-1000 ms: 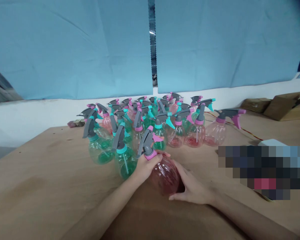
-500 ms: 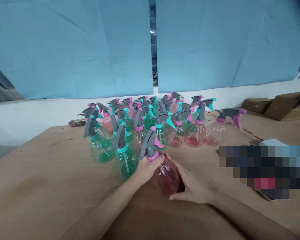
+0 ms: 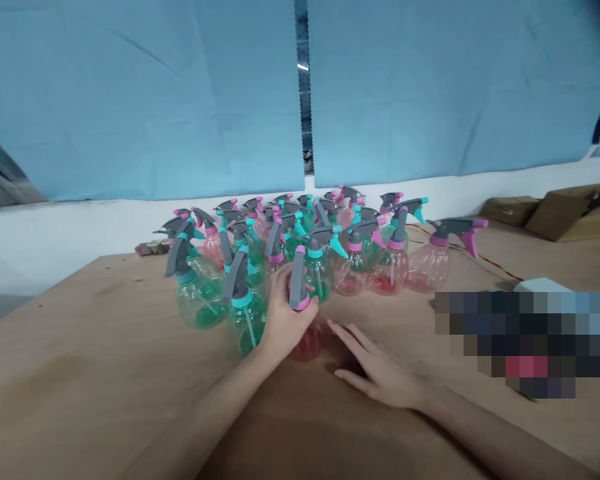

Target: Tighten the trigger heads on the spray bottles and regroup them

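My left hand (image 3: 289, 308) is closed around the neck of a pink spray bottle (image 3: 309, 343) with a grey head and pink collar. The bottle stands upright on the table, partly hidden by the hand. To its right, my right hand (image 3: 373, 367) is open, fingers spread and apart from the bottle. Just left of my left hand stands a green spray bottle (image 3: 249, 320) with a turquoise collar. Behind the held bottle is another green spray bottle (image 3: 319, 275), and a pink spray bottle (image 3: 350, 275) stands beside that one.
Several more pink and green spray bottles crowd the wooden table (image 3: 105, 387) toward the back. A clear pink bottle (image 3: 429, 267) marks the group's right end. Cardboard boxes (image 3: 563, 213) sit at the far right, near a thin cable (image 3: 500, 268) and a pixelated area.
The pink bottle has gone from tilted to upright and moved slightly left, beside the green one. My right hand has let go of it, while my left hand still holds its neck.
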`<state>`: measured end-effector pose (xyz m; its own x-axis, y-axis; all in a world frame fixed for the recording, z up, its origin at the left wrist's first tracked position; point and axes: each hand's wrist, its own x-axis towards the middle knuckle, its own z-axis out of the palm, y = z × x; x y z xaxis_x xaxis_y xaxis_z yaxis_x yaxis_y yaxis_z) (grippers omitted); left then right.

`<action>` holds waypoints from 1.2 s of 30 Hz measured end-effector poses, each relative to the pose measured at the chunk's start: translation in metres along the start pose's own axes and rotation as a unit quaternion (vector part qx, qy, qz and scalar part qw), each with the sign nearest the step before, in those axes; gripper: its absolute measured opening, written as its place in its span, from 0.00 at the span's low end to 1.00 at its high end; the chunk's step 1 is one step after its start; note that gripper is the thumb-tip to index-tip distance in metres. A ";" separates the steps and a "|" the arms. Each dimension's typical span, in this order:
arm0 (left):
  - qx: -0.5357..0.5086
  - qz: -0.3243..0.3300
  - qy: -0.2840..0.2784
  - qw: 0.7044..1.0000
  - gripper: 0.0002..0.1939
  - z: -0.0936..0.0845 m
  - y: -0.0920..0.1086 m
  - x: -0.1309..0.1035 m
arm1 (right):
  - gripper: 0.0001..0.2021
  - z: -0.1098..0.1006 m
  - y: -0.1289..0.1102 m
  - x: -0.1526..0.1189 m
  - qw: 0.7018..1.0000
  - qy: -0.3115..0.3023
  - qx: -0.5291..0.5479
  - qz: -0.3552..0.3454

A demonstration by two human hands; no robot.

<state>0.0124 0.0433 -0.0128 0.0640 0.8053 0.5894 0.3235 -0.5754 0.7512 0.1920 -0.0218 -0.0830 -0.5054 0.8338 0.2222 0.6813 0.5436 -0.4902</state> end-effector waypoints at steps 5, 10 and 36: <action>0.065 0.049 0.049 0.995 0.26 -0.004 -0.007 0.006 | 0.30 -0.006 -0.003 0.003 0.999 -0.030 0.006 -0.042; 0.123 0.124 0.126 0.977 0.37 -0.008 0.006 0.001 | 0.27 -0.008 -0.004 0.005 0.996 -0.052 -0.003 -0.072; 0.306 0.060 -0.462 0.830 0.35 0.005 0.004 -0.083 | 0.22 -0.004 0.007 0.002 0.981 -0.008 -0.189 -0.034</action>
<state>0.0128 -0.0248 -0.0603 0.7362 0.6754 -0.0427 0.6630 -0.7073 0.2451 0.1980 -0.0163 -0.0824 -0.5625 0.7942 0.2297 0.7917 0.5975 -0.1271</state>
